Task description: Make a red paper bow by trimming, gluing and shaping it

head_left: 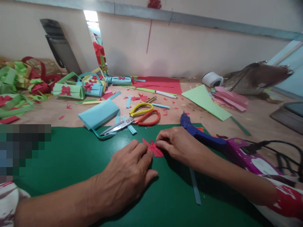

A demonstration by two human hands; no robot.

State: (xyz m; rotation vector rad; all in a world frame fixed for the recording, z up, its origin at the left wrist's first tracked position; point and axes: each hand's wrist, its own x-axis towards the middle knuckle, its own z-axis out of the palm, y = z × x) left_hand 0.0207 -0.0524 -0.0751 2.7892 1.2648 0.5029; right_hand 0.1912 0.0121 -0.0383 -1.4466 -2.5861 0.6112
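A small red paper bow [158,152] lies on the green mat [78,157] between my hands. The fingers of my left hand [131,171] are curled down over the bow's left side and hold it against the mat, with the thumb apart. Thumb and forefinger of my right hand [178,143] pinch the bow at its upper right. Just behind are yellow-and-orange-handled scissors [129,121], blades pointing left, and a folded light-blue paper purse [100,114]. A thin blue paper strip [195,189] lies below my right wrist.
A blue and purple glue gun [203,134] with a black cord lies beyond my right forearm. Finished paper purses [68,91] stand at the back left. Behind are a white marker [165,94], red paper [156,82], green paper [205,102] and many scraps.
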